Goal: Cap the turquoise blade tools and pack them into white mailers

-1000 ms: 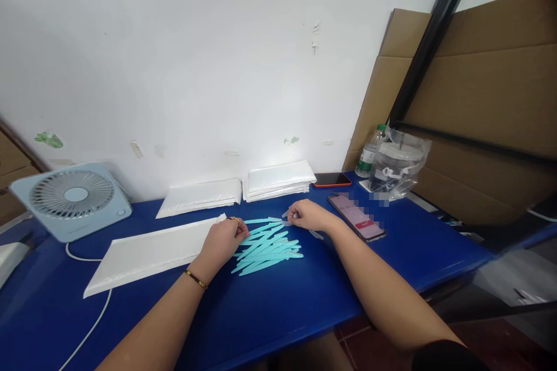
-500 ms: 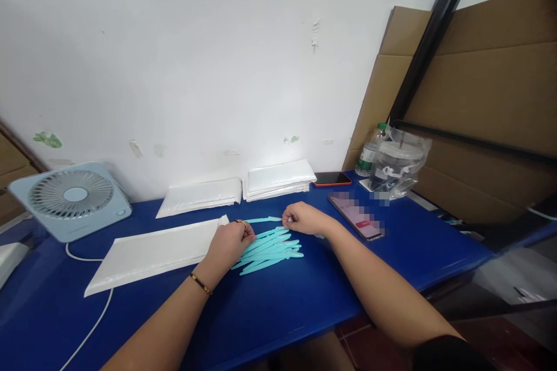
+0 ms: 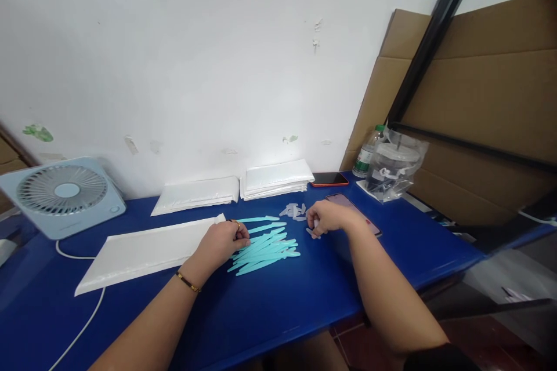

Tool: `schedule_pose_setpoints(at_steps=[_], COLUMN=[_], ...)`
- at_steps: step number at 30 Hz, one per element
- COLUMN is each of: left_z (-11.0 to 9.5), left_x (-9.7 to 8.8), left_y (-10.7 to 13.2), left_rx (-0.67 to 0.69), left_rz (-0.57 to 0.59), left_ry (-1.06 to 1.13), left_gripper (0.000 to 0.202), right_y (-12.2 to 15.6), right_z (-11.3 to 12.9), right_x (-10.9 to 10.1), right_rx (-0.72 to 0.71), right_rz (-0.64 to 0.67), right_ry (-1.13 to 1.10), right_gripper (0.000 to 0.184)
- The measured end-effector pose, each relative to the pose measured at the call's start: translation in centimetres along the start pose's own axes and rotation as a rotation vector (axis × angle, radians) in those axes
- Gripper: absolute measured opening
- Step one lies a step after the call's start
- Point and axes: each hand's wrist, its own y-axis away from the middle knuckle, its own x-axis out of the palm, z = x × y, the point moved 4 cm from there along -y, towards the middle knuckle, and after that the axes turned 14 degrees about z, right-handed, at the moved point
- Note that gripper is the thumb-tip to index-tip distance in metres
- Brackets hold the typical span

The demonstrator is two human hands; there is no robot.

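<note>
A pile of several thin turquoise plastic sticks [image 3: 265, 245] lies on the blue table [image 3: 278, 301]. My left hand [image 3: 221, 240], with a ring and a gold bracelet, rests curled at the pile's left end, fingertips pinched on the ends of the sticks. My right hand [image 3: 328, 217] sits to the right of the pile with fingers curled, pinching a small clear cap. A cluster of small clear plastic caps [image 3: 293, 210] lies just left of that hand. A long white flat pack [image 3: 143, 252] lies left of my left hand.
Two stacks of white packs [image 3: 278, 178] [image 3: 195, 194] sit against the wall. A pale blue fan [image 3: 61, 194] with a white cable stands at left. Two phones [image 3: 331, 179] [image 3: 343, 202], a water bottle [image 3: 365, 156], a bagged clear jar [image 3: 394, 171] and cardboard sheets [image 3: 478, 104] are at right.
My right hand has moved right, away from the stick pile, uncovering the cluster of clear caps. My left hand stayed at the pile's left end. The camera shifted slightly.
</note>
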Motion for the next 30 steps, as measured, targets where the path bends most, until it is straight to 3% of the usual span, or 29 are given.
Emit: schedule_pose_setpoints(at_steps=[6, 10, 13, 15, 19, 30], left_z=[-0.4, -0.7, -0.7, -0.7, -0.5, 0.1], left_x=[0.2, -0.2, -0.6, -0.7, -0.7, -0.7], left_y=[0.2, 0.4, 0.5, 0.6, 0.7, 0.4], left_rx=[-0.035, -0.038, -0.045, -0.046, -0.038, -0.049], left_rz=[-0.040, -0.097, -0.143, -0.160, -0.159, -0.168], left_ry=[-0.040, -0.067, -0.060, -0.044, 0.000, 0.058], left_gripper=[0.014, 0.015, 0.016, 0.015, 0.015, 0.015], right_y=[-1.8, -2.6, -3.3, -3.8, -4.6, -4.5], right_z=[1.0, 1.3, 1.3, 1.1, 1.3, 1.6], right_x=[0.9, 0.8, 0.8, 0.9, 1.4, 1.3], right_rx=[-0.109, -0.269, -0.351, -0.377, -0.454, -0.478], right_rz=[-0.057, -0.141, -0.175, -0.167, -0.068, -0.043], right_ry=[0.039, -0.069, -0.225, -0.396, -0.682, -0.952], right_gripper=[0.014, 0.032, 0.023, 0.018, 0.028, 0.036])
